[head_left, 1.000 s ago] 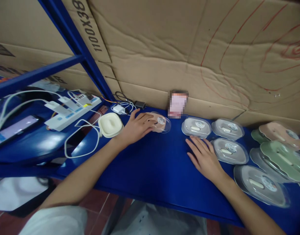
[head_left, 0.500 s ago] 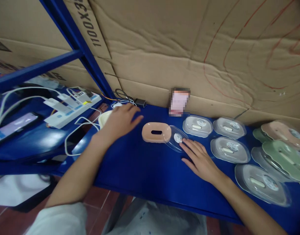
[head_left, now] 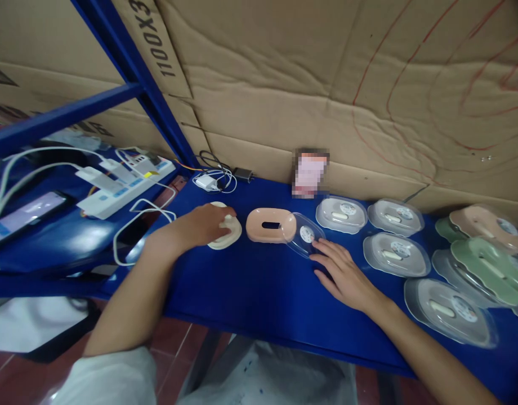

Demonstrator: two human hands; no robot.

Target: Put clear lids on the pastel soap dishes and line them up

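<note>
- While the left hand (head_left: 208, 225) pinches the raised middle of a small cream dish (head_left: 231, 238), its grip narrow about that part, the dish sits at the left of the blue table (head_left: 250, 292).
- Just right of the dish lies a peach oval piece (head_left: 258, 223) with a dark slot in its centre.
- A clear lid (head_left: 298, 226) with a round label overlaps the right end of the peach piece.
- The right hand (head_left: 345, 277) is wide and flat, palm down, grasping nothing, its fingertips at the clear lid's right edge.
- Near it, to the right, stand four grey boxes (head_left: 331, 209) under transparent covers.
- Green and peach boxes (head_left: 474, 250) crowd the far right.
- A white charger (head_left: 207, 181) lies behind the dish.
</note>
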